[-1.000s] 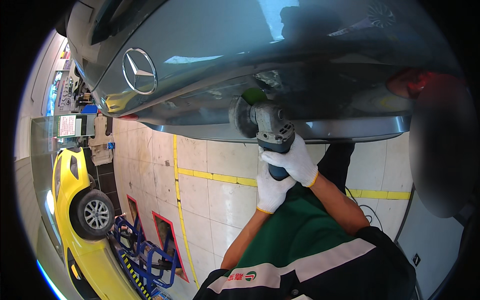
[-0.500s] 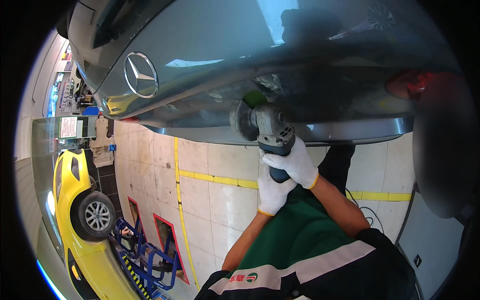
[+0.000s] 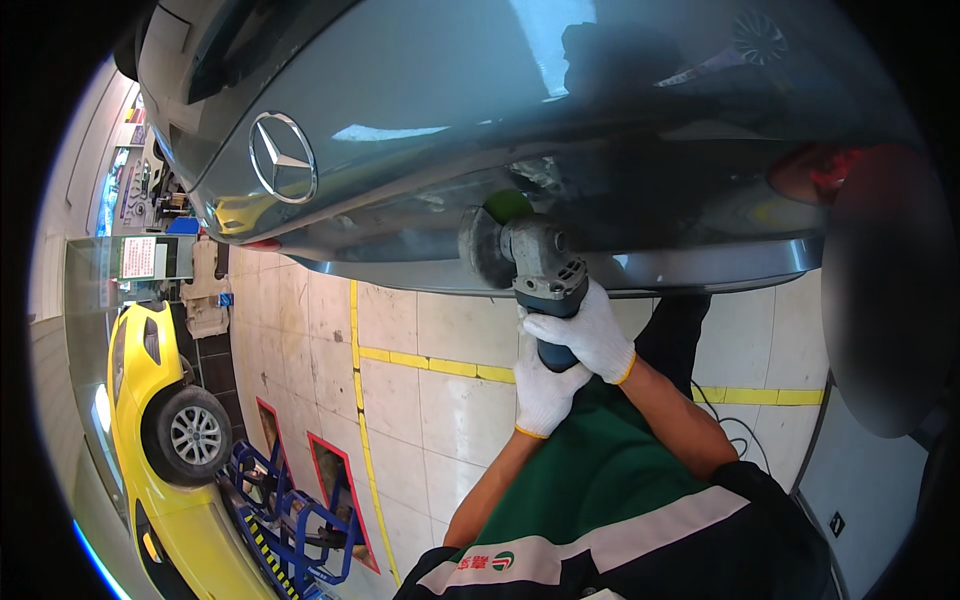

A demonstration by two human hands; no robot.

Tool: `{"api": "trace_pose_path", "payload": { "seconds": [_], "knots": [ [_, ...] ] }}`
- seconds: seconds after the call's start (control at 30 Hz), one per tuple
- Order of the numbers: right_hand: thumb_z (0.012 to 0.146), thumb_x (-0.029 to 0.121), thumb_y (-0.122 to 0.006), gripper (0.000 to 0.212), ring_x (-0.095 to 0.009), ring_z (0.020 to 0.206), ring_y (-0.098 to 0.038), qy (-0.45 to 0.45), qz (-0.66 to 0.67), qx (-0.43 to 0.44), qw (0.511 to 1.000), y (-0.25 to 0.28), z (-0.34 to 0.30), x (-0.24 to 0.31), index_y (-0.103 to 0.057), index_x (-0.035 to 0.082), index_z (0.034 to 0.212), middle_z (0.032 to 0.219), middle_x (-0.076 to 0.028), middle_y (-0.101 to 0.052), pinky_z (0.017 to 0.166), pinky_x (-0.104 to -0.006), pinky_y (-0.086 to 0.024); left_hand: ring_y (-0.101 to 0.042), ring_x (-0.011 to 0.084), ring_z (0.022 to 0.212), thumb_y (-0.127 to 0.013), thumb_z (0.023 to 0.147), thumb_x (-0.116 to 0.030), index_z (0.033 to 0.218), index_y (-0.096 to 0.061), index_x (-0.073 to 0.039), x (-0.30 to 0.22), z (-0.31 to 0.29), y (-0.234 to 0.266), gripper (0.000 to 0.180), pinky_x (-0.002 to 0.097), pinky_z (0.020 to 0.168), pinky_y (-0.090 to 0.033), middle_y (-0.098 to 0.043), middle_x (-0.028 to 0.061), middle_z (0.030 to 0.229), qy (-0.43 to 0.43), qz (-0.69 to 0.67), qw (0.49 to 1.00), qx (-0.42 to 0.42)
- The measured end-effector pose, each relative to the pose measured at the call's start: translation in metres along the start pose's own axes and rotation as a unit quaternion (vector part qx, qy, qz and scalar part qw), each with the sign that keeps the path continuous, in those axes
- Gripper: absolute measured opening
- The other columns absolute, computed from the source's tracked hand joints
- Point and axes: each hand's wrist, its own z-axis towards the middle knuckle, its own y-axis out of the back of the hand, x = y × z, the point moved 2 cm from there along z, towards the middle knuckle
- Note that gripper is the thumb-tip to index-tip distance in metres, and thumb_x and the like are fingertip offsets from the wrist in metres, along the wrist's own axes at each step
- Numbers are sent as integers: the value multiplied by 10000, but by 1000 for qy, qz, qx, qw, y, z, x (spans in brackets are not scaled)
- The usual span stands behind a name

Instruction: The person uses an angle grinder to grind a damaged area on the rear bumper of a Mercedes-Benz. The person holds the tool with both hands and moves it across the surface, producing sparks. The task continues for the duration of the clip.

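An angle grinder with a dark blue body and a grey metal head is held in both my white-gloved hands. My right hand wraps round the body just behind the head. Lower down, my left hand is closed on the rear end. A worn round guard or disc sits at the left of the head. Beyond it shows a green round shape, perhaps its reflection. The head is close to the lower part of a glossy grey car; whether it touches the paint I cannot tell. Dull, scuffed patches show there.
Below the car runs its grey lower edge. A round chrome emblem is on the left. Yellow lines mark the tiled floor. A yellow car and a blue metal frame stand at lower left. A cable lies at right.
The whole view has shifted very slightly, the car's emblem sitting a little lower. Both hands keep their grip on the angle grinder, and it stays at nearly the same spot by the car.
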Motion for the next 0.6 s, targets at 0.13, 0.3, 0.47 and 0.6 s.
{"api": "trace_pose_path", "payload": {
  "seconds": [0.13, 0.3, 0.47, 0.6],
  "knots": [
    [785, 47, -816, 299, -127, 897, -677, -19, 5, 10, 1000, -5, 1, 4, -699, 27, 1059, 996, -40, -735, 858, -309, -562, -724, 258, 961, -879, 702, -260, 1226, -639, 50, 3, 0, 1, 654, 392, 888, -569, -753, 179, 1042, -2, -36, 999, -6],
    [785, 39, -814, 296, -128, 893, -681, -17, 26, 16, 999, -3, 1, 7, -701, 25, 1058, 993, -41, -734, 859, -312, -569, -715, 256, 970, -873, 699, -264, 1185, -658, 62, -5, 0, 0, 623, 392, 891, -559, -751, 171, 1046, 1, -25, 1000, -16],
    [787, 32, -807, 287, -130, 893, -682, -10, 9, 2, 1000, -4, 2, 3, -698, 22, 1052, 990, -41, -732, 857, -311, -570, -736, 262, 942, -903, 699, -233, 1284, -603, 42, 8, 3, 3, 712, 392, 880, -584, -756, 188, 1024, -17, 3, 1000, 1],
    [786, 28, -802, 275, -128, 890, -679, -21, -11, 15, 1000, -6, 2, 7, -694, 21, 1039, 987, -38, -730, 852, -309, -569, -737, 260, 926, -903, 701, -231, 1268, -609, 43, 7, 2, 2, 695, 392, 869, -586, -756, 191, 1007, -25, -29, 999, -9]
  ]
}}
